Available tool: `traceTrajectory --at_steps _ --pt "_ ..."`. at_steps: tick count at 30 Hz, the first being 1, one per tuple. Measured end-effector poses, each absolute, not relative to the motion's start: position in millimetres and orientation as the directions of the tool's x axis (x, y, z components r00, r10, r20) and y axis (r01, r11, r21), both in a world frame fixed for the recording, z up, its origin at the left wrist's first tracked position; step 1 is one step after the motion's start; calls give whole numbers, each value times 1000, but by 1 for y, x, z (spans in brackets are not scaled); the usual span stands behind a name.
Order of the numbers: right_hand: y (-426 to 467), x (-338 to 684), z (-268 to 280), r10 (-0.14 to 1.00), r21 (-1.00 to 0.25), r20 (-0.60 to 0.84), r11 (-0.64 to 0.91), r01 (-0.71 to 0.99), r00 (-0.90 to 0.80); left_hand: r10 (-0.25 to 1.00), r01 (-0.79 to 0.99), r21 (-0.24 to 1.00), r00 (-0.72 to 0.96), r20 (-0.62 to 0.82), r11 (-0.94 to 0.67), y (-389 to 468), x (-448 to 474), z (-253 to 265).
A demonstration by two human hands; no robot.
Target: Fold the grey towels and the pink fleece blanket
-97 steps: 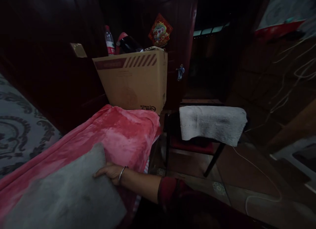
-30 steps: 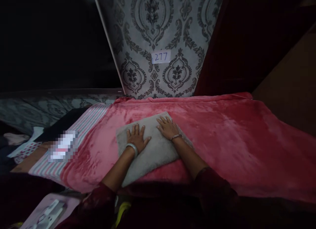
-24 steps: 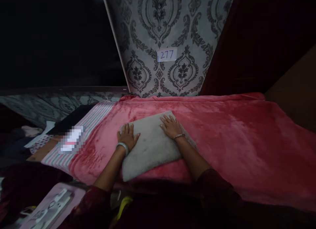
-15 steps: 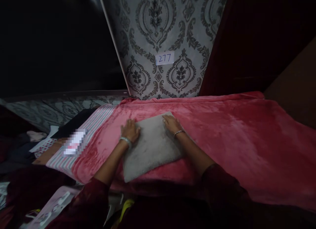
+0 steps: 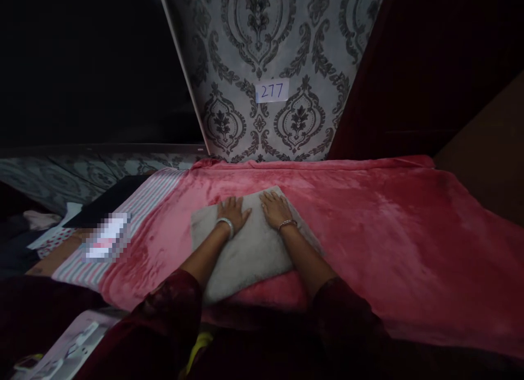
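A grey, soft-looking cloth (image 5: 249,257), flat and roughly four-sided, lies on a pink plush blanket (image 5: 380,243). My left hand (image 5: 233,213) rests on the upper left part of the cloth, fingers spread and pointing away from me. On its upper right part lies my right hand (image 5: 276,208), flat with the fingers stretched out. Neither hand grips anything. Both forearms cover some of the cloth's sides, and each wrist wears a bangle.
A striped cloth (image 5: 139,205) lines the blanket's left end, with a blurred-out item (image 5: 107,237) on it. A large dark screen (image 5: 82,69) stands at the back left. Patterned wallpaper (image 5: 303,52) bears a paper label (image 5: 272,90) reading 277. A pink-and-white object (image 5: 77,342) sits at the lower left.
My left hand has moved right from the cloth's left edge onto its surface. My right hand has shifted slightly left and flattened. The camera view has shifted a little.
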State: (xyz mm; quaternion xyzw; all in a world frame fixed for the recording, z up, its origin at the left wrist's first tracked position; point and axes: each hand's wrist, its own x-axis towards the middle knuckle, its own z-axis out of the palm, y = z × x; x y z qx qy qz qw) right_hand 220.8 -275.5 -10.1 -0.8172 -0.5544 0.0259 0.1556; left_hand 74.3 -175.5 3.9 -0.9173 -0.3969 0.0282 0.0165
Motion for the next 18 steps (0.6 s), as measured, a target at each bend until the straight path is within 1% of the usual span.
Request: traceTrajectory --at_steps 2,6,9,11,12,14,16,18 --pt "-276 220 -9 912 -293 127 -342 893 391 777 774 -73 629 -27 -629 -162 46 6" --pt "-277 220 -10 910 -312 136 -336 889 391 833 831 -67 554 -10 -553 -148 -5 6" --pt "-277 222 -7 909 -327 128 -339 882 396 870 869 -59 492 -6 -492 -153 -27 12" --pt "-278 224 -1 912 -344 105 -342 874 397 878 877 -50 479 -3 -479 -167 -29 21" --pt "-280 225 2 911 -353 94 -346 869 401 867 866 -42 499 -6 -498 -179 -26 26" --pt "-286 224 10 908 -364 87 -354 861 410 803 803 -17 595 -4 -595 -209 -12 33" --pt "-296 219 14 906 -363 112 -346 865 409 694 694 24 720 7 -720 -245 9 33" --pt "-308 209 12 909 -349 131 -330 877 395 594 592 63 805 7 -803 -278 31 25"
